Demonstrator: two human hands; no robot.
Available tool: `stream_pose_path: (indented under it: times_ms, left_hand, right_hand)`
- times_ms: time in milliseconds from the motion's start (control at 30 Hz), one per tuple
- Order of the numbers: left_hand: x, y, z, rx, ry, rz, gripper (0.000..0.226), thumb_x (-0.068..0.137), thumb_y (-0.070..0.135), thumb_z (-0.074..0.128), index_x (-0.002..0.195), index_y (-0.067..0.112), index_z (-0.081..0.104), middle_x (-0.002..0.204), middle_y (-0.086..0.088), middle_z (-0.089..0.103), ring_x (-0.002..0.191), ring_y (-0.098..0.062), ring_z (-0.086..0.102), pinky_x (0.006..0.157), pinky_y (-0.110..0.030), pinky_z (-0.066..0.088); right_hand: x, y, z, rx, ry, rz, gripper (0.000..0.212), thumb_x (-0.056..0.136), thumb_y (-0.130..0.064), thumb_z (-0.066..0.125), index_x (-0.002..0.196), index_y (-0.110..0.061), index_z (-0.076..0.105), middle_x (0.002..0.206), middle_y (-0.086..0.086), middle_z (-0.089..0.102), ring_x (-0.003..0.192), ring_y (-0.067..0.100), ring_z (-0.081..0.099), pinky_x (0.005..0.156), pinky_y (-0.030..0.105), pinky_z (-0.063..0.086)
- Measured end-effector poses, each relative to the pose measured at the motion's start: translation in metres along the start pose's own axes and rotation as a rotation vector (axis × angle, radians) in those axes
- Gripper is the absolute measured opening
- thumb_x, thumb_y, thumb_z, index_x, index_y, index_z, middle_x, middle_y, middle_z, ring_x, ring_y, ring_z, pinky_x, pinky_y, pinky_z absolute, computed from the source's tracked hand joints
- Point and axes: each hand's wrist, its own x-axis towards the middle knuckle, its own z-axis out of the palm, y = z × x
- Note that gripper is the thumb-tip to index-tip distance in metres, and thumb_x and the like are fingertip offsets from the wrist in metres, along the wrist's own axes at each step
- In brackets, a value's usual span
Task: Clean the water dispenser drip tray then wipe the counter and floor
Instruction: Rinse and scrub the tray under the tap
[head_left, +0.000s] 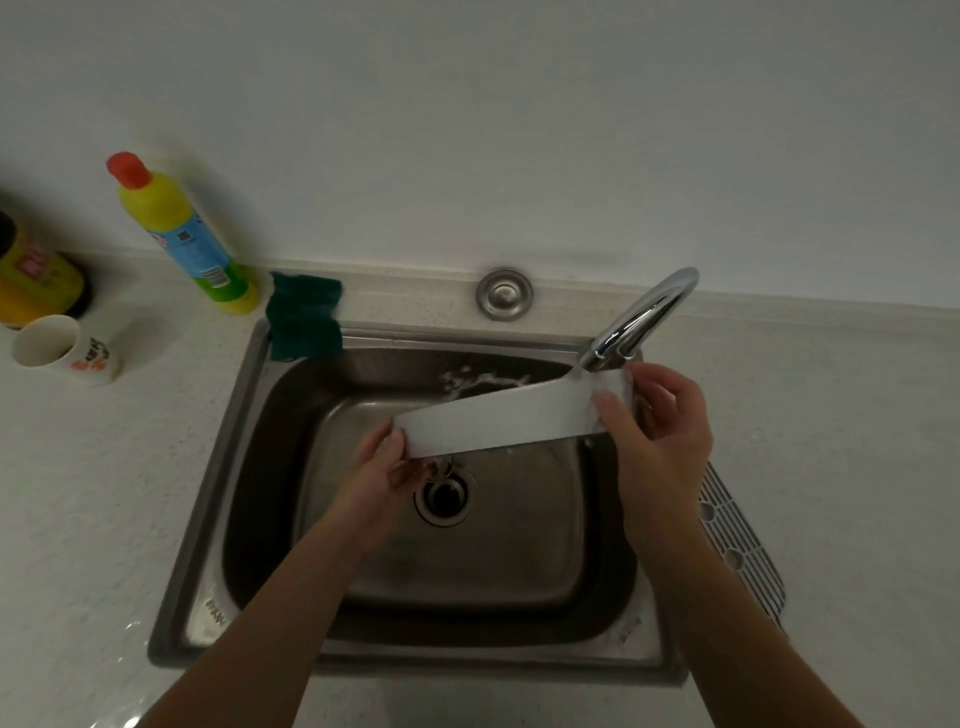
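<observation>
From the head view we are at the first step, rinsing the white drip tray (498, 415) over the steel sink (208, 467); we hold it on edge and tilted, its right end raised under the spout of the chrome faucet (644, 317), its left end low above the drain (443, 499); water splashes against the back wall of the basin behind it. Our left hand (387, 467) is closed on the tray's lower left end, thumb on the near face; our right hand (660, 431) is clamped on the upper right end, fingers wrapped around it. The grey slotted grille (743, 551), which we judge to be the tray's cover, lies on the desk (78, 493) just beside the sink's right rim; a dark green scouring pad (304, 317) rests across the sink's back left corner.

Next, we judge, comes turning the tray so the stream reaches its inside, then draining it; the wet plastic may slip, so both grips should stay firm; the counter and floor are not yet wiped.

As for writing: the yellow cleaner bottle (182, 234) with a red cap carries a blue label with a small square code, its text too small to read; the white paper cup (62, 348) lying on its side shows red and black characters we cannot make out; the yellow container (36, 280) at the left edge has a red label, also unreadable.
</observation>
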Motion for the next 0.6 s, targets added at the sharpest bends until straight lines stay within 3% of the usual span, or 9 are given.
stream_pose_path:
  times_ms: [167, 233, 300, 400, 500, 600]
  left_hand:
    - [-0.008, 0.019, -0.004, 0.196, -0.097, 0.219, 0.039, 0.103, 0.010, 0.054, 0.140, 0.023, 0.061, 0.132, -0.003, 0.069, 0.119, -0.019, 0.069, 0.093, -0.034, 0.060]
    - [-0.015, 0.027, -0.007, 0.337, -0.144, 0.336, 0.047, 0.101, 0.004, 0.056, 0.142, 0.027, 0.059, 0.134, 0.002, 0.068, 0.125, -0.018, 0.065, 0.099, -0.038, 0.057]
    - [-0.021, 0.032, -0.009, 0.416, -0.191, 0.405, 0.057, 0.100, 0.002, 0.058, 0.149, 0.030, 0.053, 0.143, 0.002, 0.062, 0.130, -0.018, 0.062, 0.101, -0.044, 0.056]
    - [-0.034, 0.037, -0.006, 0.326, -0.264, 0.312, 0.061, 0.094, 0.020, 0.065, 0.148, 0.045, 0.049, 0.150, 0.004, 0.053, 0.130, -0.023, 0.062, 0.093, -0.047, 0.060]
    - [-0.042, 0.043, -0.003, 0.246, -0.233, 0.215, 0.055, 0.089, 0.033, 0.066, 0.140, 0.048, 0.053, 0.145, -0.003, 0.056, 0.118, -0.029, 0.070, 0.083, -0.047, 0.063]
    - [-0.042, 0.049, -0.009, 0.274, -0.157, 0.285, 0.046, 0.090, 0.030, 0.067, 0.134, 0.040, 0.055, 0.139, -0.008, 0.059, 0.113, -0.030, 0.072, 0.081, -0.045, 0.064]
  right_hand:
    - [0.001, 0.026, -0.012, 0.006, 0.045, 0.223, 0.030, 0.103, -0.039, 0.051, 0.131, -0.034, 0.056, 0.117, -0.013, 0.062, 0.104, 0.003, 0.062, 0.081, 0.028, 0.050]
    - [0.007, 0.041, -0.013, -0.003, 0.040, 0.322, 0.028, 0.107, -0.037, 0.047, 0.131, -0.028, 0.055, 0.112, -0.011, 0.059, 0.091, -0.010, 0.062, 0.070, 0.019, 0.052]
    - [0.013, 0.052, -0.013, -0.043, 0.035, 0.380, 0.031, 0.107, -0.032, 0.050, 0.135, -0.021, 0.055, 0.112, -0.012, 0.058, 0.095, -0.012, 0.060, 0.069, 0.012, 0.051]
    - [0.015, 0.058, -0.008, -0.007, 0.048, 0.450, 0.033, 0.103, -0.030, 0.055, 0.136, -0.027, 0.054, 0.117, -0.009, 0.058, 0.111, 0.015, 0.059, 0.080, 0.031, 0.051]
    - [0.010, 0.061, 0.001, -0.028, -0.022, 0.396, 0.030, 0.104, -0.022, 0.053, 0.131, -0.033, 0.052, 0.118, -0.011, 0.056, 0.109, 0.015, 0.060, 0.082, 0.034, 0.054]
    - [0.005, 0.062, 0.009, -0.068, -0.101, 0.362, 0.031, 0.105, -0.026, 0.053, 0.135, -0.032, 0.050, 0.122, -0.009, 0.057, 0.109, 0.012, 0.060, 0.085, 0.036, 0.057]
